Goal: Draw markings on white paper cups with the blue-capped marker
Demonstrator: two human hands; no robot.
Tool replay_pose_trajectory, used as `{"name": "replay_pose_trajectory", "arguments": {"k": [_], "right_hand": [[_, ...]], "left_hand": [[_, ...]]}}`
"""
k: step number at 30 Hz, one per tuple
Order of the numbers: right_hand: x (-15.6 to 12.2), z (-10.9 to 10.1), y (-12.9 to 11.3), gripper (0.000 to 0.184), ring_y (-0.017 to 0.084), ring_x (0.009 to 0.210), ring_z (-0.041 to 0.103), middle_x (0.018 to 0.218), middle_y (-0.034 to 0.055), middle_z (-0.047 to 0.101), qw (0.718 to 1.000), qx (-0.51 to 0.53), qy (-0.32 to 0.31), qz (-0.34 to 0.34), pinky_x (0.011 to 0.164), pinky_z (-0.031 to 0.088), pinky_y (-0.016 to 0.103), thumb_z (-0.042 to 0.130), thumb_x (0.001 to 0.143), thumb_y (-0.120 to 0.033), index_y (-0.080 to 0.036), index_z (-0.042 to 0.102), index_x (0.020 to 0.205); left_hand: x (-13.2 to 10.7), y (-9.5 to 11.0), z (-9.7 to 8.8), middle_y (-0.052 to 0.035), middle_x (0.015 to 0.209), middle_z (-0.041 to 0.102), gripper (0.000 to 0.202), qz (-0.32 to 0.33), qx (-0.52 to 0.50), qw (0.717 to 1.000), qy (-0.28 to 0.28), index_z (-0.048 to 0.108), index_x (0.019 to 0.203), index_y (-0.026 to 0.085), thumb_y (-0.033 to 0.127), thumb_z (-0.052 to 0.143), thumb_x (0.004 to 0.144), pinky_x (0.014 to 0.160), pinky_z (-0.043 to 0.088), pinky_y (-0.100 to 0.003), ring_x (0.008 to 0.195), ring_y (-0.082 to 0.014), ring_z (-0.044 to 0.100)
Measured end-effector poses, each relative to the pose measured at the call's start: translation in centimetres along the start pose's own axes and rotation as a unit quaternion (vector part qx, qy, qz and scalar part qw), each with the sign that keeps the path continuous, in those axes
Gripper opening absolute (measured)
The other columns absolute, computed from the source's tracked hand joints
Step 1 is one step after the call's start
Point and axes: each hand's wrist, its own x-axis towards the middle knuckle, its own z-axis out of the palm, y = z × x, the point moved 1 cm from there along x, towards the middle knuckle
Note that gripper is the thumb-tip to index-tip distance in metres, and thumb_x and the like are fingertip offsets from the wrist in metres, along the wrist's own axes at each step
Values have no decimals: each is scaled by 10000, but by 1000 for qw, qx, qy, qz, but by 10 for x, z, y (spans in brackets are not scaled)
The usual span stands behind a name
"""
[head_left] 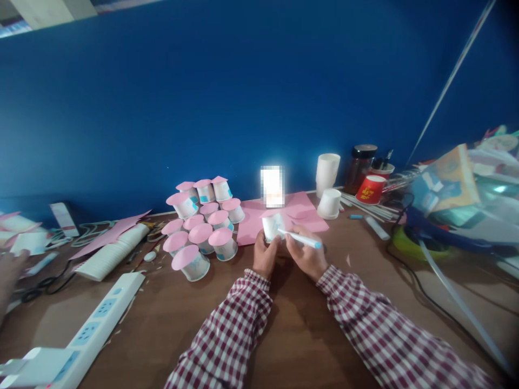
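My left hand (265,256) is closed around a small white paper cup (271,228) with pale blue marks on its side. A white marker pen with a light blue end (305,239) is gripped in my right hand (308,258), its tip at the cup's wall. Whether the held cup carries a pink top, I cannot tell, as pink paper (253,219) lies right behind it. Left of my hands stand several upside-down paper cups with pink discs on top (201,234), some bearing blue drawing.
Plain white cups (329,203) stand at right, near a red cup (371,190), a dark jar (362,162) and a plastic-covered pile (454,189). At left are a stack of cups (115,251), a power strip (97,319), cables and another person's hand (11,275).
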Motion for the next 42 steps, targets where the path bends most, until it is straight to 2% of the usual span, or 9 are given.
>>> {"name": "replay_pose_trajectory", "arguments": {"k": [27,42], "right_hand": [[3,-3,-5,117,159,724,620,789,48,647,1000,14,15,-2,700,507,273,481,864,-250,-182,577,876],[2,-2,-3,123,148,674,607,764,41,636,1000,7,-6,5,666,502,258,489,859,-265,-186,581,840]], "left_hand": [[-1,2,0,-75,921,643,391,1,27,1000,-3,566,1045,131,347,622,724,709,474,-274,783,-161,591],[-1,4,1,-81,919,638,411,-11,7,1000,10,561,1045,127,353,635,710,708,476,-277,779,-162,591]]}}
